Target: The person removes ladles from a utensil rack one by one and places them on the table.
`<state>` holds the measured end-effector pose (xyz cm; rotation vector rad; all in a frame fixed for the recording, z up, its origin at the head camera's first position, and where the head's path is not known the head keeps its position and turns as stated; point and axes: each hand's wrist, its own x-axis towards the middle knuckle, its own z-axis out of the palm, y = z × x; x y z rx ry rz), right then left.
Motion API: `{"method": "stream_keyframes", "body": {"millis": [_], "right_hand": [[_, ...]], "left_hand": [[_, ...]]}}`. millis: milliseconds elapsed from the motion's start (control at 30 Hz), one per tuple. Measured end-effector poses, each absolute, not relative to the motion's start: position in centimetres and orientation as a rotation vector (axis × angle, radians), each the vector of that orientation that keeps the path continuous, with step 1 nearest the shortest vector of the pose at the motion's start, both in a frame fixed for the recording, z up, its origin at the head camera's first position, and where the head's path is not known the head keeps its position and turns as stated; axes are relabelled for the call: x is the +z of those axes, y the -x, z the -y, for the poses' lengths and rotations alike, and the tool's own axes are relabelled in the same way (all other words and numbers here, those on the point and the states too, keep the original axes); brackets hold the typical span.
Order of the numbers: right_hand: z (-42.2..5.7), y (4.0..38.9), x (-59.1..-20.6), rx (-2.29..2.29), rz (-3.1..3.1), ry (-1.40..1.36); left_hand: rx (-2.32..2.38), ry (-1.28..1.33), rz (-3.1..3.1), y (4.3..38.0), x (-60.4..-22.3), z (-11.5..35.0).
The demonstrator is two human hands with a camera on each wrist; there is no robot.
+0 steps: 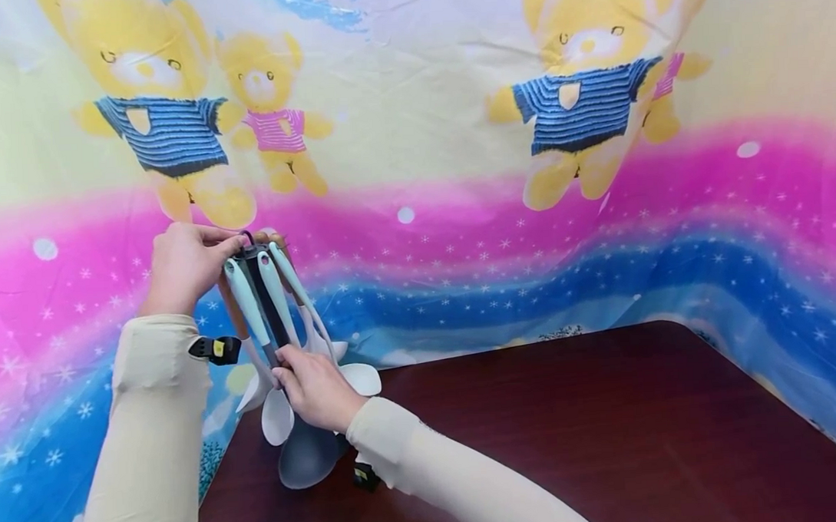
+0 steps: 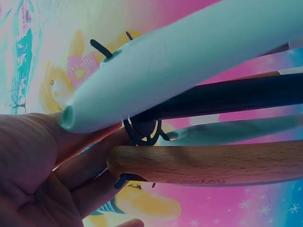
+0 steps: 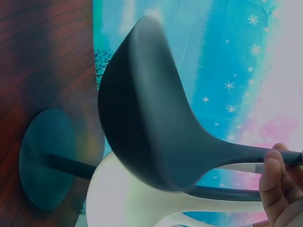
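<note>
A black utensil stand [image 1: 272, 301] holds several kitchen utensils hung by their handles around its top. Up at its top, my left hand [image 1: 183, 261] grips the stand beside the hooks, thumb and fingers partly hidden behind a mint handle [image 2: 156, 71] in the left wrist view. A wooden handle [image 2: 208, 163] hangs close to those fingers. Lower down, my right hand [image 1: 319, 387] pinches the grey neck of a dark grey ladle [image 1: 307, 457]. In the right wrist view the ladle's bowl [image 3: 151, 113] is tilted, apart from the stand's round base [image 3: 47, 184].
White spoon heads, including one at the left [image 1: 277, 417] and one at the right [image 1: 361, 379], hang around the stand. The dark red-brown table [image 1: 569, 432] extends to the right. A cloth backdrop [image 1: 422, 176] printed with bears hangs behind it.
</note>
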<state>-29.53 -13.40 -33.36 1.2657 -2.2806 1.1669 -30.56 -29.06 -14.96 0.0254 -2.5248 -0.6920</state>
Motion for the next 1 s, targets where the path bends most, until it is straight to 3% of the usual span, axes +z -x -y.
{"method": "stream_keyframes", "body": {"millis": [300, 633, 1000], "right_hand": [[12.5, 28.2, -32.9, 1.143, 2.19, -1.31], [9.0, 29.4, -34.4, 1.309, 2.15, -1.104], [4.4, 31.4, -38.1, 1.782, 2.303, -0.832]], "left_hand": [[-0.764, -0.033, 2.534, 30.3, -15.1, 29.1], [-0.723, -0.056, 2.468, 30.6, -15.3, 28.1], [-0.739, -0.049, 2.427, 30.7, -15.6, 27.6]]}}
